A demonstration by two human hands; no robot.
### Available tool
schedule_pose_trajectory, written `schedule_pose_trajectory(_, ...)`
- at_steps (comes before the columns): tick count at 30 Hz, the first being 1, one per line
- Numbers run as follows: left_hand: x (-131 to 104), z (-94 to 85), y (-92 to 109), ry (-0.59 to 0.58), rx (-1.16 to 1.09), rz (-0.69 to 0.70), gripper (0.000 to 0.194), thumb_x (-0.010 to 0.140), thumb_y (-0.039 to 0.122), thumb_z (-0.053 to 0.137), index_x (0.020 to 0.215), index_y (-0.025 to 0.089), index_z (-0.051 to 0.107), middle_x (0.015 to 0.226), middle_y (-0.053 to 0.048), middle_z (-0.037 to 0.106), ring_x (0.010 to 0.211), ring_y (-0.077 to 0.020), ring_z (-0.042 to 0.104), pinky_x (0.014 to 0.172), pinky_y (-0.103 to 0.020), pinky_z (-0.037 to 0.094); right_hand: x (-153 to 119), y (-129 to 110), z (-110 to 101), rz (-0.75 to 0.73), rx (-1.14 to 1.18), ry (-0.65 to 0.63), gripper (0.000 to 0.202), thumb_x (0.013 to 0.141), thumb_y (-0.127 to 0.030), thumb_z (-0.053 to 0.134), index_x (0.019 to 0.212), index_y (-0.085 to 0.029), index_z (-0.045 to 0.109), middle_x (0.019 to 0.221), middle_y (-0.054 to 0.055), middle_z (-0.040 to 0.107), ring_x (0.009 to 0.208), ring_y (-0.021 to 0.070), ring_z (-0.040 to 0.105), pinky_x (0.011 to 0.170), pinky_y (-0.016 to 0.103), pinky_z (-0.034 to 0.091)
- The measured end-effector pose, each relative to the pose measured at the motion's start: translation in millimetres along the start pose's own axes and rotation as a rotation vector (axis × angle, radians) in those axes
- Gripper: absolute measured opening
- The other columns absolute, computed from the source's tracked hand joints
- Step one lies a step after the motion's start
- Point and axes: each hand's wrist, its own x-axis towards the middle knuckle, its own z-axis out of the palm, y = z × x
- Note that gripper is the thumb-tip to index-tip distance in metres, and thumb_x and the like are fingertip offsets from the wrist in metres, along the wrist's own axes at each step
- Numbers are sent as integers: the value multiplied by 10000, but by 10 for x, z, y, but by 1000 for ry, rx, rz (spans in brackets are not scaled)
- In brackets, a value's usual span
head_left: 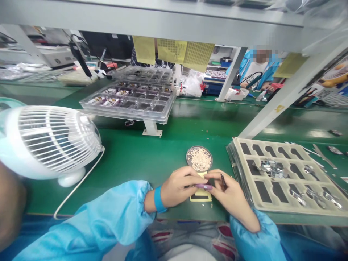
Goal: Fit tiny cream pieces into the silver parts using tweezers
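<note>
My left hand (181,186) and my right hand (227,188) meet over the green bench, both closed on a small purple part (203,186). A dark, thin tool (223,180) sticks up between the fingers of my right hand. Beneath the hands lies a yellow piece (200,197) with a dark slot, partly hidden by the fingers. Just beyond them sits a round dish (199,158) filled with small pale bits.
A white fan (54,139) with a cable stands at the left. On the right is a beige tray (292,177) with metal parts. Stacked clear trays (127,98) rest on a raised stand. Behind a slanted post, a person in blue (258,70) works.
</note>
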Motion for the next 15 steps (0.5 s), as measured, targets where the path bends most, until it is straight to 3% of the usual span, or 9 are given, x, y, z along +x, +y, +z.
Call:
schedule_pose_trajectory(4, -4, 1, -13, 18, -10, 47, 347, 885, 70, 624, 1165, 239, 741, 1026, -90, 712, 962, -185, 664, 863, -305, 534, 1, -53, -57, -4, -6, -52, 258, 836, -333, 749, 1061, -212, 720, 1017, 55, 680, 480, 68, 360, 469, 228, 403)
schedule_pose_trajectory(8, 2, -18, -16, 78, 22, -8, 346, 886, 60, 599, 1117, 261, 757, 1044, -72, 698, 965, -176, 659, 862, -295, 528, -5, -21, -12, -1, -26, -113, 425, 814, -302, 772, 1222, -241, 671, 1084, 57, 674, 491, 76, 417, 478, 231, 427)
schedule_pose_trajectory(12, 36, -46, -65, 75, 93, -202, 344, 884, 144, 632, 1205, 246, 697, 1072, -59, 709, 963, -186, 652, 870, -300, 519, -41, 101, 70, -33, 4, 57, 295, 904, -340, 675, 1169, -214, 700, 1008, 69, 700, 713, 175, 639, 662, 281, 548)
schedule_pose_trajectory(15, 248, -170, -251, 89, 238, -326, 335, 871, 194, 647, 1202, 225, 681, 1120, -55, 712, 979, -198, 647, 890, -308, 510, -79, 199, 104, -41, 73, 177, 213, 937, -356, 632, 1028, -199, 744, 933, 77, 719, 866, 224, 691, 754, 294, 575)
